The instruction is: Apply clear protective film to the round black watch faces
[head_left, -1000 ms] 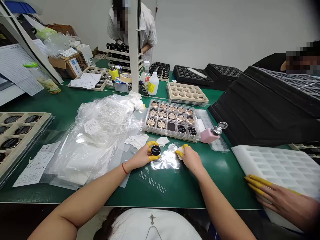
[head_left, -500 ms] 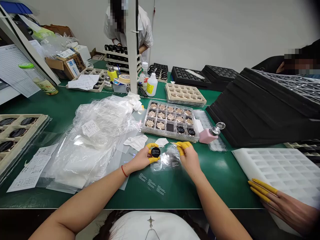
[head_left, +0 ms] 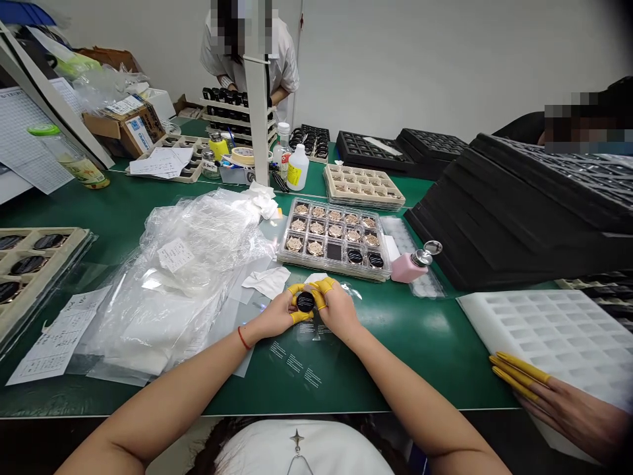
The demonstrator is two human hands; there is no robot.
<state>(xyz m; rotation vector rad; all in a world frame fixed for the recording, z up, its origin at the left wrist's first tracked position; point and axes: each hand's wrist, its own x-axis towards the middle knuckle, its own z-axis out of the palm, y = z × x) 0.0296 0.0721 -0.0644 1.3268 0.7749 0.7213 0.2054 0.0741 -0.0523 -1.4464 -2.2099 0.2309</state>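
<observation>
Green bench mat (head_left: 435, 343) spreads under the work, and just above it, near the person's edge, a small black disc (head_left: 305, 301) is held off the surface between two hands. The left hand (head_left: 274, 316) pinches it narrowly, yellow-cotted thumb below and forefinger above, just as it did a second ago. What has changed is the right hand (head_left: 341, 311). Half a second back it was apart, lifting a crinkled clear film (head_left: 352, 289) — now it has closed in, its cotted fingertips (head_left: 322, 288) curled tight against the disc's right edge, so both hands work the one piece. That film shows only as a glint behind the knuckles. Beyond lie a clear tray of gold and black discs (head_left: 333, 237), a pink dispenser bottle (head_left: 409, 267) and, well to the right, a co-worker's hand (head_left: 544, 396) on a white foam tray (head_left: 554, 330).
</observation>
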